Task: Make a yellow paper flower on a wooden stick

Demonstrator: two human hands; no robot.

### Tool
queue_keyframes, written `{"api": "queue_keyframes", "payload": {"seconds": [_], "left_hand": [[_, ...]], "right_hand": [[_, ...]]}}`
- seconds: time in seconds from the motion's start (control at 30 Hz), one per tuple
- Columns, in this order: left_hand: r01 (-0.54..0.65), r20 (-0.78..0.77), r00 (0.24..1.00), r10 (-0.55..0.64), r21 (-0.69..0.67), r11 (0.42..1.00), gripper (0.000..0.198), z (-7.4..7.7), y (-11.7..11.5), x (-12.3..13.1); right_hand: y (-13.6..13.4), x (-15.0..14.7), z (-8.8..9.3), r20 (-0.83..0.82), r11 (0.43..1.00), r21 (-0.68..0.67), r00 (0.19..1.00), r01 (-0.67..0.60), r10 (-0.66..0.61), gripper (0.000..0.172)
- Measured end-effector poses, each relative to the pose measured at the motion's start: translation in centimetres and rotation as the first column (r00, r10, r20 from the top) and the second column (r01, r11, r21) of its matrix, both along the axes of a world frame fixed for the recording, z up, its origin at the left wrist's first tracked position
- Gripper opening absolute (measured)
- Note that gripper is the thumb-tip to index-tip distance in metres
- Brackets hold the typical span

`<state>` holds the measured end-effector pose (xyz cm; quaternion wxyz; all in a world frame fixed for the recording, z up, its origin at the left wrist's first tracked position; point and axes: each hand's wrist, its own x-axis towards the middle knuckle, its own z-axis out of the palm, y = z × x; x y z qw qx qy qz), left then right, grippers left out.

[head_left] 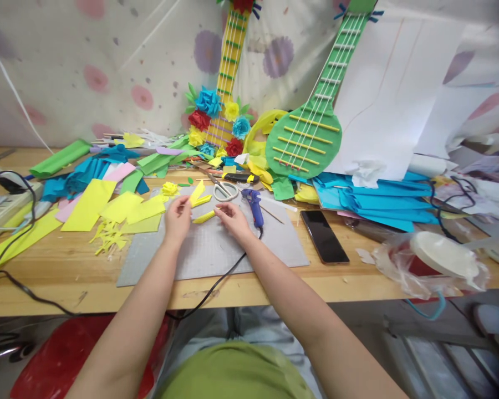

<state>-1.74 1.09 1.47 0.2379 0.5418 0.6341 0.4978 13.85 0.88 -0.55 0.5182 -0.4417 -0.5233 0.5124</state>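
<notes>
Over the grey cutting mat [149, 260], my left hand [178, 219] is closed, its fingertips pinching a yellow paper piece [197, 193] that sticks up to the right. Thumb and fingers of my right hand [234, 223] are pressed together on the end of a narrow folded yellow paper strip [203, 217]. The two hands are a short way apart. Just beyond them lie white-handled scissors [225, 192]. A blue hot glue gun [254, 209] rests right of my right hand, its black cord running under my right forearm. A yellow paper flower [169, 189] sits behind my left hand.
Yellow paper sheets [89, 205] and yellow scraps [111, 235] lie to the left. A green paper instrument [305, 141] and a yellow one with paper flowers [233, 52] lean at the back. A phone [324, 236] and a plastic-wrapped tape roll [444, 255] are on the right.
</notes>
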Motion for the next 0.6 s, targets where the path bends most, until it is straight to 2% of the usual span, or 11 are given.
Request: {"api": "queue_keyframes", "payload": {"seconds": [0.1, 0.17, 0.37, 0.6], "left_hand": [[0.307, 0.076, 0.949, -0.305, -0.017, 0.951, 0.033, -0.1, -0.9, 2.6], [0.388, 0.088, 0.918, -0.386, -0.006, 0.921, 0.031, -0.2, -1.3, 3.6], [0.427, 0.308, 0.874, -0.377, -0.114, 0.897, 0.036, -0.5, -1.2, 4.0], [0.461, 0.439, 0.824, -0.358, -0.152, 0.875, 0.041, -0.7, -0.8, 4.0]], "right_hand": [[-0.1, 0.2, 0.6, -0.075, 0.999, -0.003, 0.996, -0.053, 0.053, 0.041], [-0.1, 0.5, 0.7, -0.119, 0.999, -0.006, 0.992, -0.037, 0.036, 0.041], [0.4, 0.6, 0.2, -0.186, 0.999, -0.050, 0.982, 0.022, -0.031, 0.037], [0.5, 0.6, 0.3, -0.228, 0.997, -0.074, 0.973, 0.017, -0.033, 0.035]]}}
